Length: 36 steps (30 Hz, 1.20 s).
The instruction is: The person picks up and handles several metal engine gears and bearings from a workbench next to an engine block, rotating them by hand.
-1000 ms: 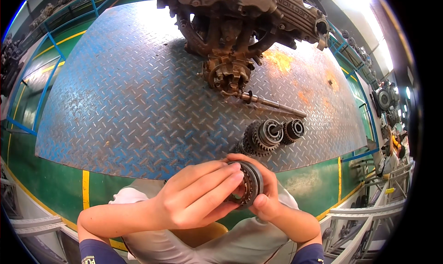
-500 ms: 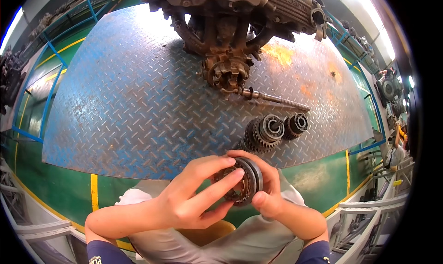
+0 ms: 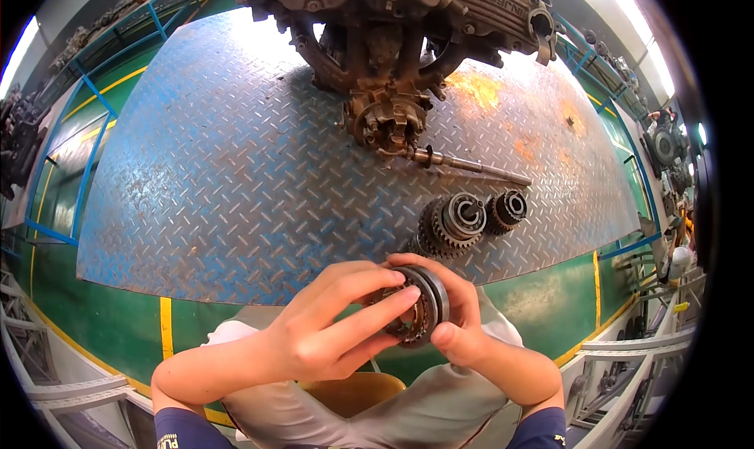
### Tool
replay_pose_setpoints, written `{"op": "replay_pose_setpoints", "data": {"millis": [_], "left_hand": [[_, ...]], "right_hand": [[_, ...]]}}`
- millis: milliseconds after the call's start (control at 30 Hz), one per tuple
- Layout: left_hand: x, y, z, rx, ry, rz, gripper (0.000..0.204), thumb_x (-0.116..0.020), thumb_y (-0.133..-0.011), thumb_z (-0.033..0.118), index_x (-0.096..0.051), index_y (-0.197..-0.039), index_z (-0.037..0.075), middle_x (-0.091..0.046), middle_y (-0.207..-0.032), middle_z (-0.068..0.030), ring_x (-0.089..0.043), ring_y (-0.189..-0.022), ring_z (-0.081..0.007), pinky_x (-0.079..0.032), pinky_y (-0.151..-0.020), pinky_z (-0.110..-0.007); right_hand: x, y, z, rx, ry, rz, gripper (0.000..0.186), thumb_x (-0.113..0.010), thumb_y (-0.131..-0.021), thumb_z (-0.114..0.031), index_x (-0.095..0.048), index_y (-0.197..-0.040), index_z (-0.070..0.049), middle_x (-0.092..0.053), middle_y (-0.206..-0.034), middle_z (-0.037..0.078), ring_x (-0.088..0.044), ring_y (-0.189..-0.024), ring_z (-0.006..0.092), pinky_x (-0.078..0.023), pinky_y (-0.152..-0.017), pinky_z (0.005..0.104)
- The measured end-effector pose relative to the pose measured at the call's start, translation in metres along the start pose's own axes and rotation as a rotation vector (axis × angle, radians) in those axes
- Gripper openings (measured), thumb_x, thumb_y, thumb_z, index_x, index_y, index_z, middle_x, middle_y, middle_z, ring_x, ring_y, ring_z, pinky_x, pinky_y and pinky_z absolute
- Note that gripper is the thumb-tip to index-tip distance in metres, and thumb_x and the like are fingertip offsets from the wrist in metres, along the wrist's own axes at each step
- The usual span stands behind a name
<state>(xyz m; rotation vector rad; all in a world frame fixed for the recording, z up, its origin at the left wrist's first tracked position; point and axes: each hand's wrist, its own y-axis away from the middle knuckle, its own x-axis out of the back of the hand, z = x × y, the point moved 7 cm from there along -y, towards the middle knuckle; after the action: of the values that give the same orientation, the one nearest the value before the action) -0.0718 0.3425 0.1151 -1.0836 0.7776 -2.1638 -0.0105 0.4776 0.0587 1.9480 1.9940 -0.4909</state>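
Note:
My left hand (image 3: 326, 323) and my right hand (image 3: 463, 331) both grip a dark steel ring hub with toothed inner ring (image 3: 428, 307) above my lap; left fingertips press on its face, right fingers wrap its outer rim. Just beyond it, on the diamond-plate platform (image 3: 236, 197), stand a larger gear cluster with a bearing on top (image 3: 448, 225) and a smaller gear with bearing (image 3: 506, 212). A long metal shaft (image 3: 479, 169) lies behind them, beside a rusty engine assembly (image 3: 385, 40) that fills the top of the view.
Blue railings (image 3: 75, 190) flank the platform on a green floor with yellow lines (image 3: 166, 323). A yellow seat (image 3: 353, 394) shows between my legs. Grey metal frames (image 3: 636, 347) stand at both sides. Wheels and parts (image 3: 662, 144) line the right side.
The fingers of my left hand have shifted on the ring hub, spreading and pressing on its face. The surroundings sit slightly differently in view as the camera has moved.

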Motion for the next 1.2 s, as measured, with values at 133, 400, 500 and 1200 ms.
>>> {"op": "replay_pose_setpoints", "data": {"millis": [133, 400, 500, 1200], "left_hand": [[0.0014, -0.0011, -0.0012, 0.009, 0.008, 0.011, 0.051, -0.084, -0.074, 0.009, -0.066, -0.12, -0.002, -0.06, -0.122, -0.0185, -0.063, -0.102, -0.0339, -0.057, -0.077, -0.036], [0.0028, -0.0019, 0.0014, 0.005, 0.001, 0.017, 0.051, -0.084, -0.074, 0.01, -0.065, -0.12, -0.003, -0.063, -0.119, -0.0191, -0.066, -0.1, -0.0352, -0.055, -0.083, -0.04], [0.0024, -0.0016, 0.0011, 0.001, 0.002, 0.016, 0.053, -0.085, -0.073, 0.01, -0.065, -0.121, -0.003, -0.063, -0.118, -0.0192, -0.066, -0.1, -0.0354, -0.055, -0.083, -0.04], [0.0041, -0.0018, 0.0036, 0.014, 0.055, 0.064, 0.06, -0.081, -0.067, 0.001, -0.063, -0.123, -0.002, -0.062, -0.121, -0.0188, -0.063, -0.103, -0.0382, -0.055, -0.087, -0.046]], "right_hand": [[-0.0007, -0.0004, -0.0009, -0.013, -0.006, 0.011, 0.089, -0.08, -0.082, -0.033, -0.035, -0.15, 0.004, -0.056, -0.135, 0.013, -0.059, -0.118, 0.0182, -0.049, -0.099, 0.0321], [-0.0005, -0.0012, -0.0009, -0.029, -0.011, 0.004, 0.09, -0.08, -0.082, -0.036, -0.036, -0.149, 0.004, -0.057, -0.134, 0.013, -0.06, -0.116, 0.0173, -0.05, -0.098, 0.0312], [-0.0001, -0.0012, -0.0017, -0.029, -0.004, 0.004, 0.09, -0.08, -0.082, -0.036, -0.036, -0.15, 0.004, -0.057, -0.134, 0.012, -0.06, -0.116, 0.0169, -0.05, -0.097, 0.031], [-0.0017, -0.0035, -0.0023, -0.018, 0.01, 0.011, 0.09, -0.08, -0.081, -0.039, -0.038, -0.149, 0.003, -0.058, -0.132, 0.012, -0.059, -0.117, 0.0167, -0.049, -0.098, 0.0313]]}}
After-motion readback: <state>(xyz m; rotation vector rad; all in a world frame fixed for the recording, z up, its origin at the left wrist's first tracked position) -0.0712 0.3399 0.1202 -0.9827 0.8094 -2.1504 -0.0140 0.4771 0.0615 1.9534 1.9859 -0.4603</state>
